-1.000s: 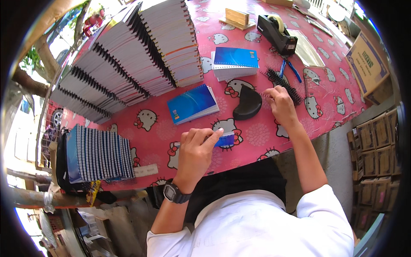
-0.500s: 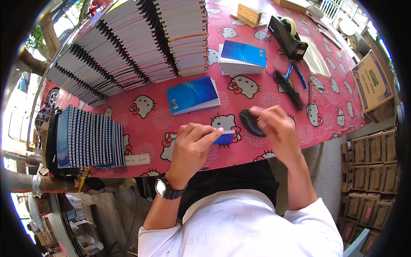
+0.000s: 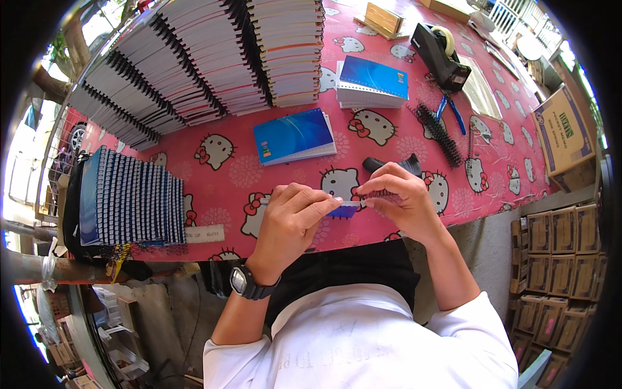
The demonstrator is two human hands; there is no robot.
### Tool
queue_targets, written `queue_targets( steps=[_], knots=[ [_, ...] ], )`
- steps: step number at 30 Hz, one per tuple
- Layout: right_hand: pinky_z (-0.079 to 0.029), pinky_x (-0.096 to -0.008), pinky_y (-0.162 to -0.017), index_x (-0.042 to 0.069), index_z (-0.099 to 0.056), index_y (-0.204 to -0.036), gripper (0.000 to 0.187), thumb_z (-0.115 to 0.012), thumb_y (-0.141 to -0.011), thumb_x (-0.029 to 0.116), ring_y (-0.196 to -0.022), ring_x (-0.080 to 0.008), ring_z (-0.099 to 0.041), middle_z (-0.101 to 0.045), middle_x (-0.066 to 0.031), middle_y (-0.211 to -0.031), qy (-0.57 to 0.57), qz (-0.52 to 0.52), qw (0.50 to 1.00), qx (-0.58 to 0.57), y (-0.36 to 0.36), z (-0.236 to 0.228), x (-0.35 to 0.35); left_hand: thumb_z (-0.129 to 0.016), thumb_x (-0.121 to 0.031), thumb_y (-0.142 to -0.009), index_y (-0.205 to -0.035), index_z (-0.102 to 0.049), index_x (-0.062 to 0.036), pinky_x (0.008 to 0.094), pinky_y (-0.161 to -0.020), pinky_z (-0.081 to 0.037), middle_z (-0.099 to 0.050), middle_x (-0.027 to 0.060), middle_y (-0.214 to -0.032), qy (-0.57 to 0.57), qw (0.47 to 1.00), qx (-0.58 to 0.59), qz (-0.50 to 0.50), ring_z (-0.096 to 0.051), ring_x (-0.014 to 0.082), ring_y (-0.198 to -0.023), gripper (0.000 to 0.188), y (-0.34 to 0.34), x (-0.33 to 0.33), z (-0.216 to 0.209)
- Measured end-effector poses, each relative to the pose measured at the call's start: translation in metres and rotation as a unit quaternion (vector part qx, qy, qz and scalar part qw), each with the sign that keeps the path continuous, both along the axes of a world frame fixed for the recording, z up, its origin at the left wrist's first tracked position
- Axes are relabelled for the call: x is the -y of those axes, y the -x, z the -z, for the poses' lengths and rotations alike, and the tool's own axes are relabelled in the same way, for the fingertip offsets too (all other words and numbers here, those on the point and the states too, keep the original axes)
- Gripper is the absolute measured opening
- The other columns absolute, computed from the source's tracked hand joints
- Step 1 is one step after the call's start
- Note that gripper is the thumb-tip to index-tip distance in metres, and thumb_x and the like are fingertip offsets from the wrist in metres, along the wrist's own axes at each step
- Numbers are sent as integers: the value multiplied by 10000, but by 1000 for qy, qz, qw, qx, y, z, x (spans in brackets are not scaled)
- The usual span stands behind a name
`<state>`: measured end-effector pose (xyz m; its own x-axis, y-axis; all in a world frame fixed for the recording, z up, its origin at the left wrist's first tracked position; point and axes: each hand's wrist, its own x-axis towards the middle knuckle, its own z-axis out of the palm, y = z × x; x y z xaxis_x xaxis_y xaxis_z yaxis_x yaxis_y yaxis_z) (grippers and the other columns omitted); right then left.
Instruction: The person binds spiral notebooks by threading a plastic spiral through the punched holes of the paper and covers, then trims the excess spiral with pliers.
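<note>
Both hands meet on one small blue notebook, held flat at the near edge of the surface, right in front of the person's torso. Left hand is curled over its left part, fingers pinched down on the top edge; right hand closed around its right end, fingertips pressed together on it. Most of the notebook is covered by the fingers, so the binding side can't be made out. Just behind the right hand, a black tool lies on the pink cartoon-cat cloth, partly hidden by the knuckles. Further back and to the left, a blue-covered notebook lies alone; behind that, a short stack with a blue cover. To the right, black comb spines next to blue-handled pliers; black tape dispenser beyond them. Far left and centre rear: long fanned rows of spiral-bound notebooks. Near left edge: another row of blue spiral notebooks stood on edge. Black wristwatch on the left wrist. Cardboard box at the right end of the surface, stacked cartons lower right below it.
</note>
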<state>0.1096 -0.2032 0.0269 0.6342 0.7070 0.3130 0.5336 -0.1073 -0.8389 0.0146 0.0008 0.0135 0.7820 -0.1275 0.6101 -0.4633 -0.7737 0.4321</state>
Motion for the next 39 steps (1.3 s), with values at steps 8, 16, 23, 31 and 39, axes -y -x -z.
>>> queue_targets(
  steps=[8,16,23,31,39],
  knots=[
    [-536,-301,-680,28,-675,-934,262,-646,-727,-129,-805,-196,-637,-582,-80,-867,20,-20,1000,0,1,-5,0,-670,-6,-713,-952,-700,-108,342,-739,-444,-655,8,-877,-1,1000,4,-9,-595,190,-816,262,0,1,0],
    [-517,-343,-682,38,-559,-1202,414,-632,-802,-45,-755,-240,-637,-622,-148,-868,38,-7,999,-29,10,-11,-2,-697,-73,-719,-989,-676,-120,357,-772,-421,-643,2,-909,-25,999,-16,-40,-583,194,-859,275,1,4,-2],
    [-501,-360,-674,54,-529,-1215,451,-694,-822,201,-755,-273,-628,-619,-152,-882,116,75,990,-30,6,-4,4,-724,-215,-762,-969,-630,-137,355,-769,-372,-633,-6,-897,-53,996,-48,-57,-572,186,-853,240,-2,29,2],
    [-426,-438,-907,60,-494,-1159,748,-742,-673,572,-1107,-347,-491,-521,-164,-1186,288,292,895,174,-14,35,30,-696,-324,-786,-942,-624,-156,386,-814,-348,-612,-25,-911,-85,994,-46,-43,-560,160,-860,240,-6,27,3],
    [-370,-449,-980,46,-668,-1022,517,-737,-719,459,-1159,-327,-507,-638,-146,-1087,17,24,988,-151,-27,26,40,-812,-295,-628,-823,-665,-157,464,-979,-245,-616,-48,-830,-70,993,-56,-80,-568,134,-865,280,5,4,6]
  ],
)
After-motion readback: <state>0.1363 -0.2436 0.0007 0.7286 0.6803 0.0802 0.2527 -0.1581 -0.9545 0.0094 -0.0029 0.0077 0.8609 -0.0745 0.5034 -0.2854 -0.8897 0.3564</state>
